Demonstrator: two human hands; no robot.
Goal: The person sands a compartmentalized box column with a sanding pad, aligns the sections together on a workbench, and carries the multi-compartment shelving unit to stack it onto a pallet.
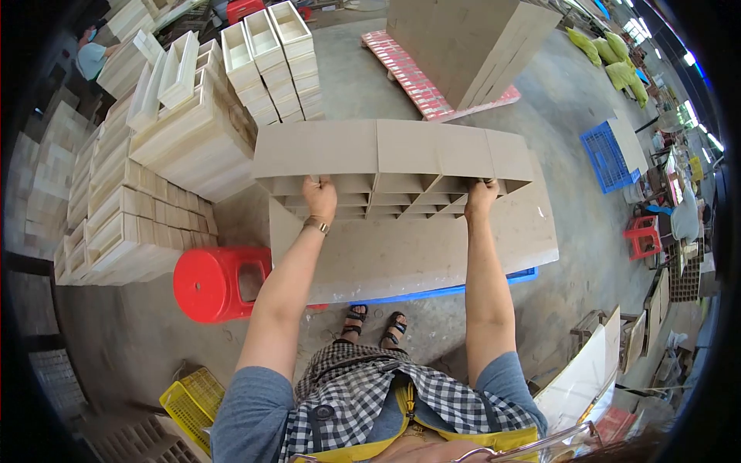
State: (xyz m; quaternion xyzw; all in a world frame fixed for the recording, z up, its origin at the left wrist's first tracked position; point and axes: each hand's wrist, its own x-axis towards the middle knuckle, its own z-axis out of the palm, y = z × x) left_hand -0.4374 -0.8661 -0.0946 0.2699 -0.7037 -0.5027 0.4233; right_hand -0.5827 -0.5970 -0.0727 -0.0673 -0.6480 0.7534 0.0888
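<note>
A grey-brown compartment shelf (432,150) with a grid of open cells is tilted, its open side facing me. It is over the board-topped work table (432,258); whether it rests there I cannot tell. My left hand (320,197) is closed on the top panel's front edge, left of the middle, with the fingers partly inside a cell. Further along that same edge, my right hand (482,197) grips near the right end. The insides of the cells are in shadow.
A red stool (207,285) stands left of the table. Wooden boxes (185,131) are stacked high at the left. Behind the table, large brown boards (463,46) stand on a red-and-white pallet (409,73). A blue crate (607,158) is at the right, a yellow basket (193,401) at lower left.
</note>
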